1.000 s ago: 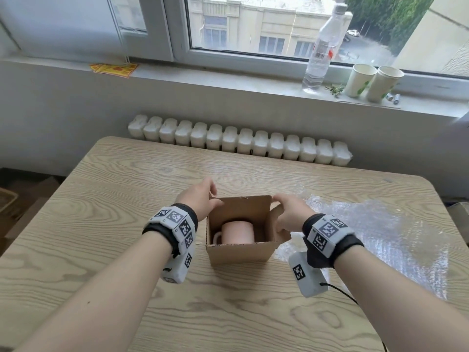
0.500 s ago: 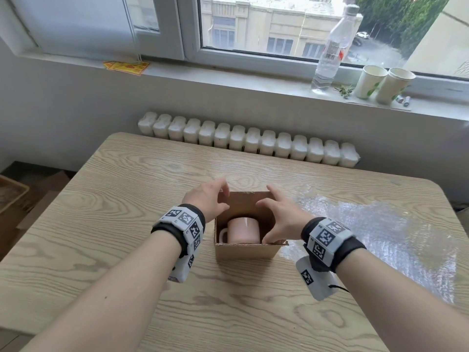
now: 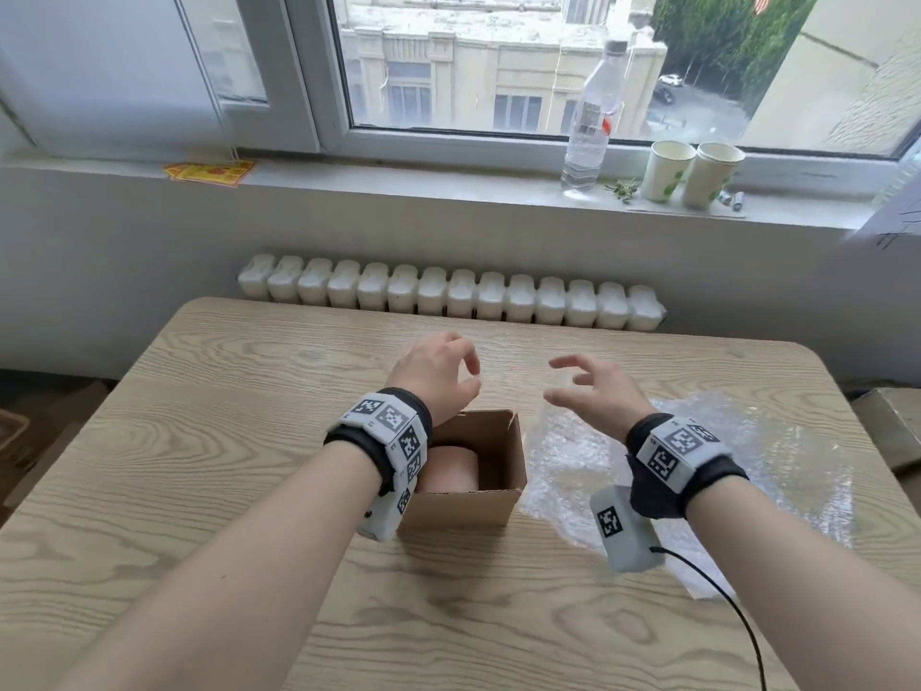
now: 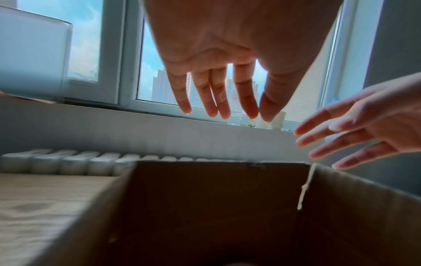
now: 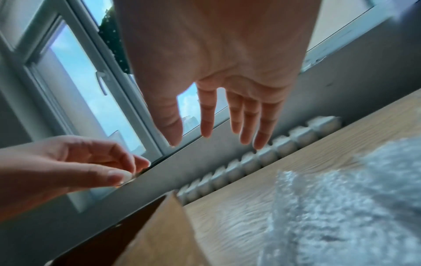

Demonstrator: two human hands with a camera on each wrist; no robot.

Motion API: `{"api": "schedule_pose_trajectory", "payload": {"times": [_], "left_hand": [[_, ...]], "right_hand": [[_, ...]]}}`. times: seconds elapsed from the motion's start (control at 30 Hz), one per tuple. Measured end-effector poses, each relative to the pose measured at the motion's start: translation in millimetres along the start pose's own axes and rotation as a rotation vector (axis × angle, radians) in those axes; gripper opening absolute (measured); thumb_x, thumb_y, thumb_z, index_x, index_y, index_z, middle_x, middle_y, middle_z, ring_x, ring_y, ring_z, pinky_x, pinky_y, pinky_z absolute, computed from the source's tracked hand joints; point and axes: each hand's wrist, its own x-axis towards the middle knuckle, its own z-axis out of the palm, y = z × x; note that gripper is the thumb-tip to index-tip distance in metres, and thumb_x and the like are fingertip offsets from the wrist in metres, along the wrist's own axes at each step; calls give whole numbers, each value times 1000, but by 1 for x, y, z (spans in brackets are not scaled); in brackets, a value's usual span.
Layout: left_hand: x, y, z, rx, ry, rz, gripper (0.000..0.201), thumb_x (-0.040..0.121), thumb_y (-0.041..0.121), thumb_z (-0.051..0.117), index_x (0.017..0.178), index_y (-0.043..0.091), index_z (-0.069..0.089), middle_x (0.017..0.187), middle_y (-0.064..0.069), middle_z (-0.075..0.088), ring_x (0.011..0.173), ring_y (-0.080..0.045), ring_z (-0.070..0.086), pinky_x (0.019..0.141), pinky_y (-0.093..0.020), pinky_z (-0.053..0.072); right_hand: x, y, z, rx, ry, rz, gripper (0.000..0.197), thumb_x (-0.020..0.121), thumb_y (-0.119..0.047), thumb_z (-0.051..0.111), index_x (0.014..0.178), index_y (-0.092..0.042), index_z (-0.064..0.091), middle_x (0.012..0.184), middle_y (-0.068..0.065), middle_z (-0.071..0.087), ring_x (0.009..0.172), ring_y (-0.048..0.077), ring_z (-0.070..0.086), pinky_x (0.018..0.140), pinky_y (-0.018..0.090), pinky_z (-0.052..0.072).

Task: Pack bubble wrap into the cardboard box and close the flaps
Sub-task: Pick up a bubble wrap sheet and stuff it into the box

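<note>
Both my left hand (image 3: 432, 372) and right hand (image 3: 593, 391) have lifted off the box (image 3: 491, 483), loosely open and empty, so I should gather the bubble wrap (image 3: 737, 471) at three o'clock gently.

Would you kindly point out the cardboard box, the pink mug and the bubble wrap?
cardboard box (image 3: 461, 508), head view, near outer wall.
pink mug (image 3: 453, 468), head view, its side.
bubble wrap (image 3: 777, 466), head view, sheet's middle.
</note>
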Motion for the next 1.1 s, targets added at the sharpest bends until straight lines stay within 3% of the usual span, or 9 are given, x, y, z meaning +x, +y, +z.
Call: {"api": "schedule_pose_trajectory", "payload": {"times": [0.1, 0.23, 0.4, 0.57, 0.67, 0.77, 0.87, 0.97, 1.1], "left_hand": [[17, 30, 9, -21, -69, 7, 21, 89, 29, 56, 108, 21, 61, 127, 2, 53, 123, -17, 47, 99, -33, 39], [43, 73, 35, -36, -183, 2, 28, 90, 30, 56, 116, 22, 59, 131, 0, 51, 124, -19, 48, 101, -33, 39], [71, 109, 73, -8, -301, -55, 30, 89, 23, 58, 118, 15, 60, 128, -5, 56, 118, -22, 53, 95, -33, 44], [90, 117, 106, 52, -423, -212, 5, 84, 22, 60, 80, 18, 62, 106, -6, 68, 91, -22, 62, 83, -31, 53], [99, 115, 119, 108, -463, -272, 22, 81, 25, 60, 98, 13, 69, 107, -6, 69, 96, -22, 63, 76, -29, 51], [105, 109, 128, 148, -566, -334, 23, 86, 24, 58, 104, 12, 65, 100, -5, 65, 90, -22, 59, 71, -28, 44], [108, 102, 133, 184, -646, -404, 40, 88, 32, 58, 120, 9, 61, 110, -6, 64, 100, -23, 61, 74, -28, 42], [109, 105, 131, 187, -655, -422, 42, 91, 33, 57, 124, 7, 58, 119, -8, 63, 111, -23, 60, 83, -29, 44], [113, 112, 128, 129, -604, -408, 34, 87, 21, 64, 117, 6, 64, 104, -6, 64, 101, -23, 63, 87, -29, 49]], "right_hand": [[4, 28, -19, -27, 18, 93, 36, 83, -22, 65, 119, -23, 61, 129, 3, 58, 119, 18, 54, 87, 29, 46], [3, 61, -33, -49, 16, 151, 28, 84, -17, 63, 112, -17, 66, 124, 6, 62, 115, 18, 58, 98, 34, 47], [5, 91, -40, -13, 14, 238, 24, 83, -16, 62, 106, -19, 68, 116, 6, 67, 107, 18, 62, 91, 29, 49], [12, 111, -33, 16, -94, 264, 26, 87, -16, 59, 111, -18, 67, 115, 4, 68, 102, 17, 63, 80, 24, 47], [17, 120, -28, 11, -158, 275, 26, 88, -16, 59, 113, -17, 67, 118, 5, 67, 106, 18, 62, 87, 27, 49], [21, 130, -21, 13, -204, 298, 27, 88, -16, 58, 114, -17, 66, 119, 6, 66, 108, 19, 62, 91, 29, 48], [23, 138, -13, 22, -242, 320, 29, 88, -16, 58, 116, -18, 65, 119, 4, 66, 107, 18, 62, 91, 29, 49], [27, 140, -10, 33, -260, 325, 32, 88, -15, 56, 118, -19, 64, 119, 2, 67, 103, 15, 63, 89, 27, 50], [33, 137, -12, 29, -285, 321, 33, 88, -16, 57, 121, -19, 63, 120, 3, 66, 102, 16, 64, 84, 25, 50]]}}
